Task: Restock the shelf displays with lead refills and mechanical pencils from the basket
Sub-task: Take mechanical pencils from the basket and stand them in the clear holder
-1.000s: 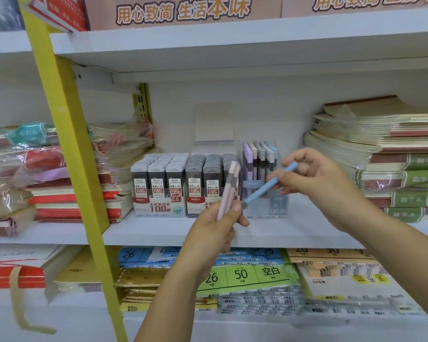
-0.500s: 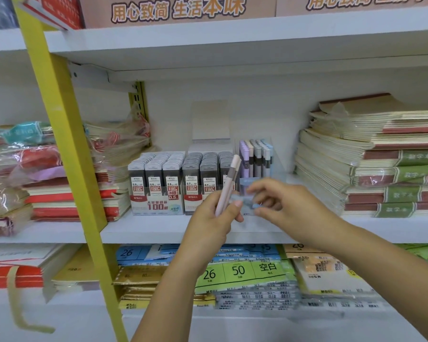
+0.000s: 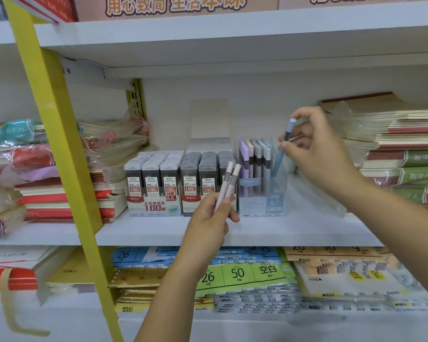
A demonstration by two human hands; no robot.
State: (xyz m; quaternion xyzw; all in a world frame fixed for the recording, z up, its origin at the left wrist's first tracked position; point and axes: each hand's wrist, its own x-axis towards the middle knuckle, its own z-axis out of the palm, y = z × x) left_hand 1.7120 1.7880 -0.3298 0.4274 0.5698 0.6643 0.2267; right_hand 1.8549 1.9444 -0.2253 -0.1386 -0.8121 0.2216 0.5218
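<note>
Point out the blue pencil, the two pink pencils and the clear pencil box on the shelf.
blue pencil (image 3: 278, 161): head view, lower barrel.
pink pencils (image 3: 224, 182): head view, grey band of the left one.
clear pencil box (image 3: 273, 202): head view, front wall at the HB label.

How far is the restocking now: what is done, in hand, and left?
Done: the lead refill trays look full. In hand: the right hand holds a blue pencil, tip inside the clear pencil box. Remaining: two pink pencils in the left hand.
</note>
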